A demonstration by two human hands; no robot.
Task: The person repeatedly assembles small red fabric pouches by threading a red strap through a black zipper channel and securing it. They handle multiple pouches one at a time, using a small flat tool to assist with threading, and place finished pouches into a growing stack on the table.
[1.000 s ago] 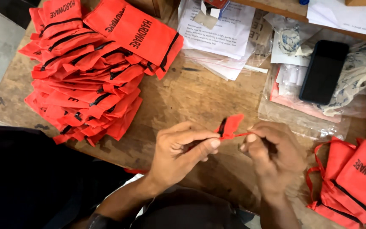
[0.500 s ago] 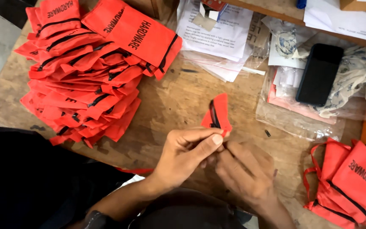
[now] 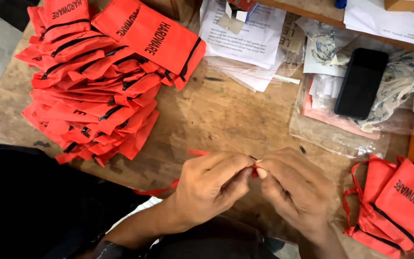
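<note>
So both hands are right down at the near edge of the wooden table (image 3: 226, 115), fingertips pressed together over one tiny bit of red fabric (image 3: 254, 171). The left hand (image 3: 212, 187) has thumb and forefinger pinched shut on it, and the right hand (image 3: 295, 189) pinches the same piece from the other side, so the two hands are basically touching at the tips. Most of the piece is buried between the fingers, so I can't really tell its shape, just a sliver of red and a thin dark bit poking out at the top. A red strip (image 3: 198, 152) peeks out just behind the left hand's knuckles, and another red strap (image 3: 161, 189) trails off below the left wrist toward the table edge. Off to the far left there's a big messy stack of red pouches (image 3: 92, 91) with black zips, and one bigger flat pouch lying tilted on top of it. On the right, near the right hand but not touching, sits a small heap of red drawstring bags (image 3: 394, 206). Further back there's a black phone (image 3: 361, 82) lying on clear plastic packets (image 3: 341, 134), a patterned cloth (image 3: 408, 86) beside it, and some printed paper sheets (image 3: 250, 38) in the middle.
</note>
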